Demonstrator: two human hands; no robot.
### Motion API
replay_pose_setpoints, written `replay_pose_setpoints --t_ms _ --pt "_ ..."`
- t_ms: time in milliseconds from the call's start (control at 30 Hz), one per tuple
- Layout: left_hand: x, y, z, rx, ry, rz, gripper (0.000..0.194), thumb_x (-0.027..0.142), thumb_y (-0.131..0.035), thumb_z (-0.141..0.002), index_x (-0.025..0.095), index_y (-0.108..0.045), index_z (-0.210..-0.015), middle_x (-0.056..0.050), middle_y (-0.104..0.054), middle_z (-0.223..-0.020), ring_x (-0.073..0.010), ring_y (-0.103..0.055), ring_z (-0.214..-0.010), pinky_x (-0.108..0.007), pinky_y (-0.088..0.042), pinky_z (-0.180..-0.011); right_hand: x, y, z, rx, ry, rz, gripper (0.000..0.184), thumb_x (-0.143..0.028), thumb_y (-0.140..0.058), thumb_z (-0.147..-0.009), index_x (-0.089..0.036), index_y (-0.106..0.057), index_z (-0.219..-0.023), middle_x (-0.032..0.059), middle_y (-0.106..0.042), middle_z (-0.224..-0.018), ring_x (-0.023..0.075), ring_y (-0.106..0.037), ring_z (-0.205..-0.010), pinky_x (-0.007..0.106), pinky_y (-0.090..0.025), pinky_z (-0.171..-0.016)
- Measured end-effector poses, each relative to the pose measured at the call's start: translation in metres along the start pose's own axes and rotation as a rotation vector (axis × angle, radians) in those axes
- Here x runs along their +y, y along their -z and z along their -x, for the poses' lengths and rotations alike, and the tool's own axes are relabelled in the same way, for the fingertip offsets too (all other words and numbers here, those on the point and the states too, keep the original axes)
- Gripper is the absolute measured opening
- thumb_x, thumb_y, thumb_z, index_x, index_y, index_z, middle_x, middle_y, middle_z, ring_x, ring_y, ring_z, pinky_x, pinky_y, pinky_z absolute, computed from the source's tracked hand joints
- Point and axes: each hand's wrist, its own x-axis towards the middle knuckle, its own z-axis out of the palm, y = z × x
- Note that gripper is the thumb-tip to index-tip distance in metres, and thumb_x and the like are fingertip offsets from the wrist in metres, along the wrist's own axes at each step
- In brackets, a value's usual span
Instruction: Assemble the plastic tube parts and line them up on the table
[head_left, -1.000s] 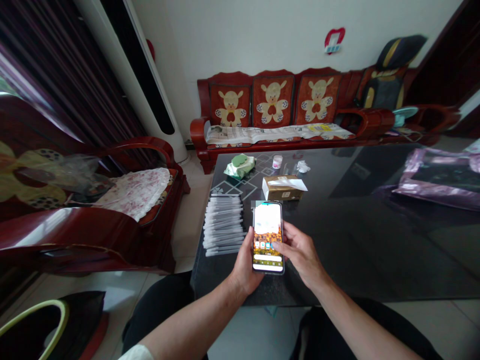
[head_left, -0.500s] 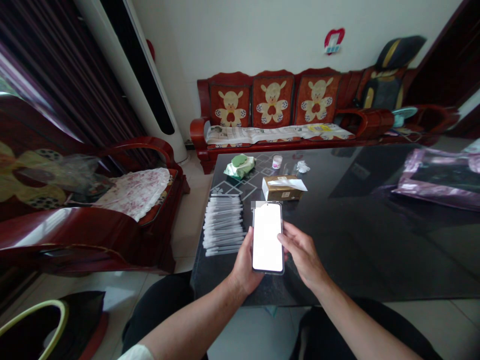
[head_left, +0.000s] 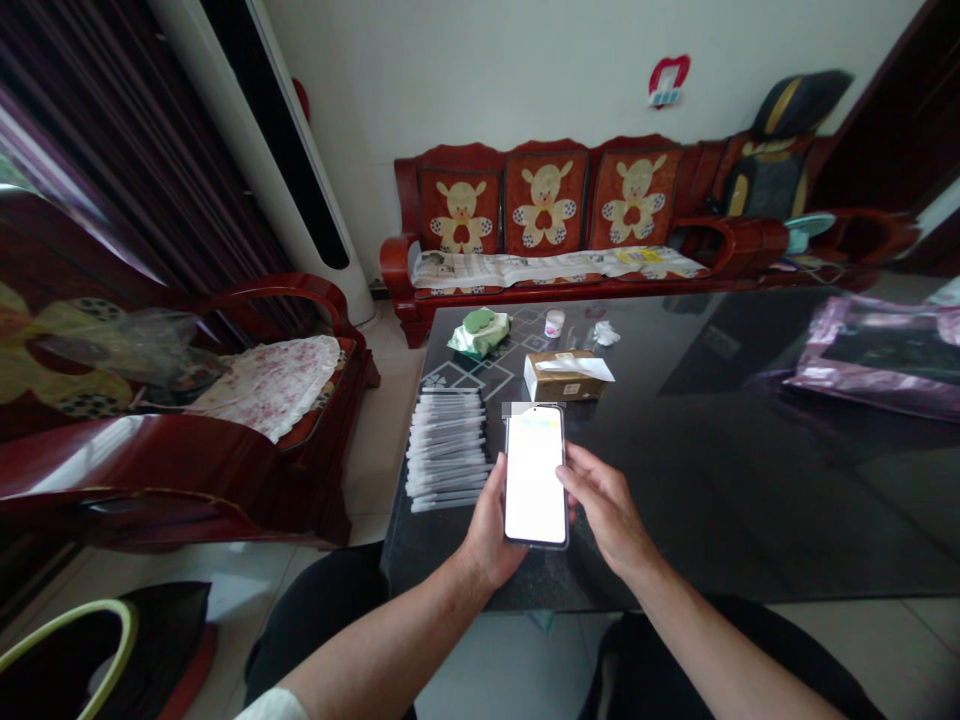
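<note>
A smartphone with a bright white screen is held over the near edge of the dark table. My left hand is closed round its left side and lower back, thumb along the edge. My right hand grips the right edge, its thumb tip at the screen's side and its fingers partly hidden behind. Left of the phone lies a row of several thin pens or sticks in clear sleeves. Just beyond the phone sits a brown tissue box with a white sheet on top.
At the table's far side are a green wipes pack, a small pink-and-white jar and a crumpled tissue. A shiny purple package lies at right. A bin stands on the floor at lower left; a wooden sofa is behind.
Faint coloured marks have appeared near the top of the phone's white screen. Both hands and the phone stay practically in place.
</note>
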Motion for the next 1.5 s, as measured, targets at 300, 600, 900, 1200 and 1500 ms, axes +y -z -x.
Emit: replay_pose_setpoints --t_ms 300,600,900,1200,1500 --pt "0.0 -0.0005 0.0004 -0.009 0.007 0.007 0.056 0.051 -0.045 -0.09 0.007 -0.059 -0.123 -0.017 -0.072 -0.102 -0.0312 -0.068 -0.093 -0.045 -0.048 -0.088 0.0029 0.0004 -0.0003 0.024 -0.008 -0.004 0.046 -0.04 -0.061 -0.083 -0.019 -0.059 -0.125 -0.0002 -0.06 -0.069 0.0111 -0.046 -0.053 0.019 -0.036 -0.041" --pt "0.0009 -0.0015 0.0013 0.011 0.029 -0.004 0.06 0.054 -0.043 -0.089 0.007 -0.059 -0.123 -0.018 -0.071 -0.103 -0.0316 -0.067 -0.094 -0.046 -0.048 -0.088 0.0022 0.0013 0.0 0.02 -0.012 0.012 0.046 -0.041 -0.06 -0.085 -0.019 -0.059 -0.125 0.0024 -0.062 -0.073 0.0109 -0.044 -0.054 0.019 -0.036 -0.042" --pt "0.0011 -0.0012 0.0012 0.021 0.025 0.004 0.059 0.054 -0.045 -0.089 0.008 -0.058 -0.124 -0.017 -0.071 -0.103 -0.0307 -0.067 -0.093 -0.045 -0.048 -0.088 0.0017 0.0016 -0.001 0.018 0.001 0.035 0.045 -0.04 -0.059 -0.085 -0.019 -0.058 -0.126 0.003 -0.063 -0.076 0.0106 -0.044 -0.056 0.018 -0.036 -0.042" --pt "0.0 0.001 -0.0007 0.028 0.026 0.01 0.061 0.055 -0.045 -0.089 0.007 -0.057 -0.125 -0.018 -0.071 -0.102 -0.031 -0.067 -0.092 -0.045 -0.047 -0.088 0.0047 0.0026 -0.0012 0.009 -0.002 0.033 0.045 -0.039 -0.058 -0.086 -0.019 -0.057 -0.127 0.0031 -0.063 -0.076 0.0101 -0.043 -0.056 0.017 -0.036 -0.042" --pt "0.0003 0.0009 -0.0008 0.023 0.02 0.008 0.061 0.054 -0.044 -0.089 0.007 -0.057 -0.125 -0.018 -0.071 -0.102 -0.031 -0.067 -0.092 -0.045 -0.047 -0.087 0.0042 0.0027 -0.0014 0.015 -0.009 0.047 0.047 -0.041 -0.058 -0.086 -0.018 -0.057 -0.127 0.0038 -0.063 -0.077 0.0109 -0.043 -0.056 0.018 -0.036 -0.042"
